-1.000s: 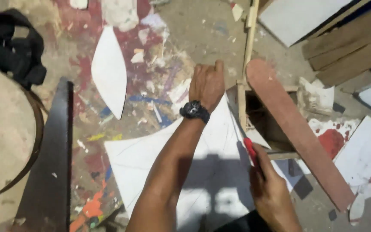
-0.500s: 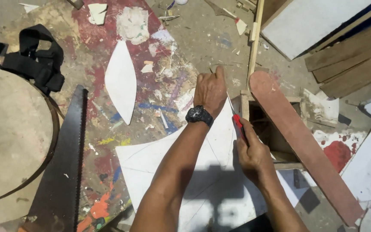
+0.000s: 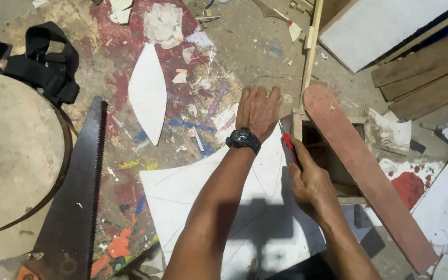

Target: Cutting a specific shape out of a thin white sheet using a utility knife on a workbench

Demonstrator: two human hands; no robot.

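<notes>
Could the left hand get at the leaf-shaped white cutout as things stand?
Probably yes: the left hand lies flat on the white sheet, holding nothing, and only paint-stained floor with small scraps lies between it and the leaf-shaped white cutout.

You have no packages, labels, signs or screens in your view; nothing here carries a wrapper, a tag or a display.
</notes>
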